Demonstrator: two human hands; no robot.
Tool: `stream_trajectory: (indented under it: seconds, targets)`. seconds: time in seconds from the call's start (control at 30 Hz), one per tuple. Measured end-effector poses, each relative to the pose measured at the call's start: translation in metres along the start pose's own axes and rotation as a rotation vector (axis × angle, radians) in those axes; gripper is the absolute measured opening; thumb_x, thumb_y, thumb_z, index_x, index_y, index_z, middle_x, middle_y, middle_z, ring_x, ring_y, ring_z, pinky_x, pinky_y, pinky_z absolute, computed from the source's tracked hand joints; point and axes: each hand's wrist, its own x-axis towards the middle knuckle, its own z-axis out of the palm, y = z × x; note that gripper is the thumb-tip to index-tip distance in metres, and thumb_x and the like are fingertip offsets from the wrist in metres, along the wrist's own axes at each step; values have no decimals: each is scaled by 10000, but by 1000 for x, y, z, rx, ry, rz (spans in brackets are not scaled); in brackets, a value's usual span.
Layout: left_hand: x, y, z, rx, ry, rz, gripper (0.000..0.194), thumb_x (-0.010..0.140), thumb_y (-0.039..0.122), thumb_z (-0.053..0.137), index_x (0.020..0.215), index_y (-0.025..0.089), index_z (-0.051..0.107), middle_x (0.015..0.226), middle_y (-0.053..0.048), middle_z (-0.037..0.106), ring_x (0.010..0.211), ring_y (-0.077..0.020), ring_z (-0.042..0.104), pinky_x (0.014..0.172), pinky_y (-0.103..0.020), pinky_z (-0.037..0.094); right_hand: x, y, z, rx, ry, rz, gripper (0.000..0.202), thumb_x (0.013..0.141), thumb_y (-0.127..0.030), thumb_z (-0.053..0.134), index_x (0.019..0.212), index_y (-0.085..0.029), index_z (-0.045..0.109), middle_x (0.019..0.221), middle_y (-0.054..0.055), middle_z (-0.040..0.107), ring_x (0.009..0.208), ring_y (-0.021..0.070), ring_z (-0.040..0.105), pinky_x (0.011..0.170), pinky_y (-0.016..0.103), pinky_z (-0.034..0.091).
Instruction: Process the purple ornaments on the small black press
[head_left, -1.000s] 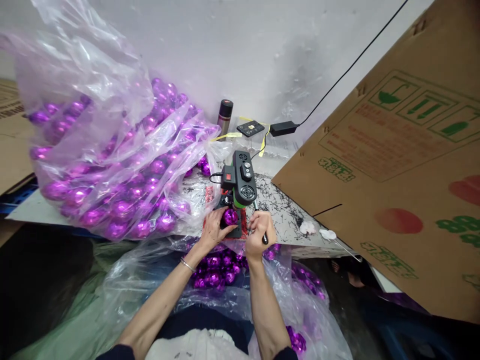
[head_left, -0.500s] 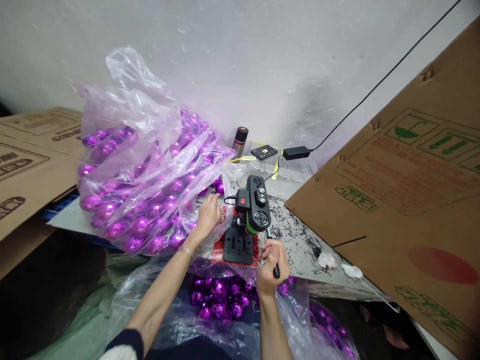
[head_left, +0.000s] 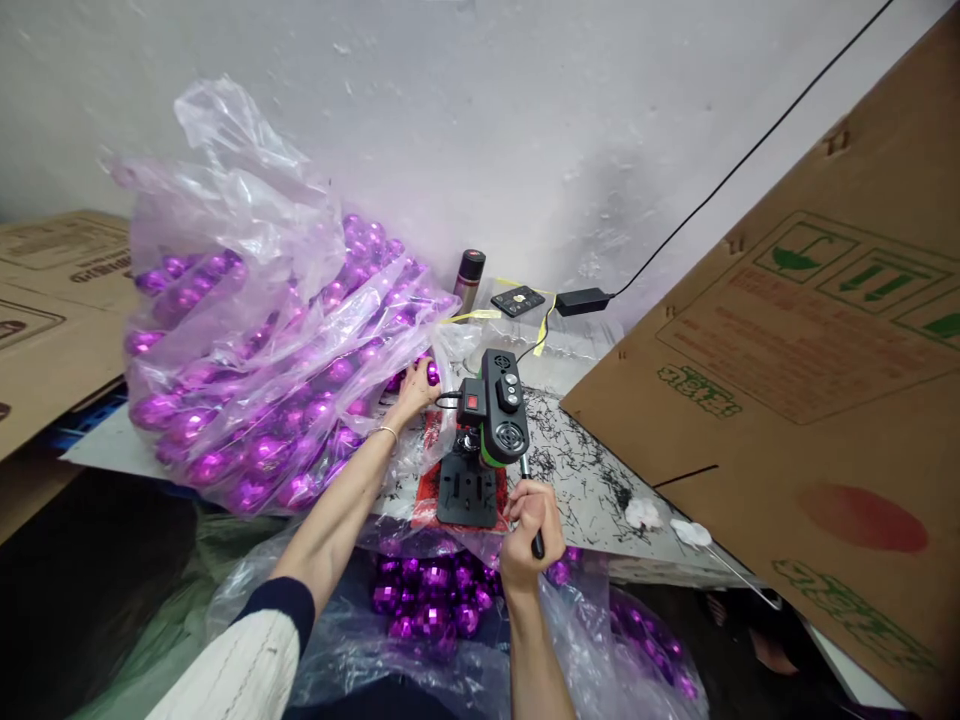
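My left hand [head_left: 415, 391] reaches to the mouth of a clear plastic bag [head_left: 259, 215] full of shiny purple balls. Its fingers are closed around a small purple ball [head_left: 433, 373]. My right hand [head_left: 534, 528] is wrapped around the black-tipped lever [head_left: 537, 545] of a small black bench machine [head_left: 504, 400] with a red switch and round vents. The machine stands on a slotted black base plate [head_left: 469, 492] over a red sheet. Below the table edge, a heap of faceted purple balls [head_left: 433, 590] lies in another clear bag.
Large cardboard boxes stand at the right [head_left: 810, 370] and left [head_left: 60, 280]. Behind the machine are a dark spray can [head_left: 469, 280], a black card-like item [head_left: 517, 300] and a power adapter [head_left: 583, 301] with a cord. Black scraps litter the table [head_left: 577, 470].
My left hand has moved farther away, up to the bag's opening, and closed on a purple ball. My right hand stays on the lever. The view has shifted slightly.
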Motion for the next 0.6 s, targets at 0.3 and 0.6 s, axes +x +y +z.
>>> stream_trajectory:
  seconds: [0.3,0.6]
  targets:
    - [-99,-6,-51,-700,53,-12,777,756,543,922,1416,223,665,1242,-93,790,1094,-294,785,1037,-468,634,16,-13,1,45,25,134,447,1134,-321,504,697,-235,544,673,-28,568,588,124,520,575,294,410]
    - [-213,-7,-2,-1194,-78,-319,749,754,735,910,1237,188,741,1055,-84,842,901,-242,827,847,-370,697,28,-21,4,30,36,179,507,1137,-407,511,659,-240,515,628,-44,534,546,114,489,577,298,423]
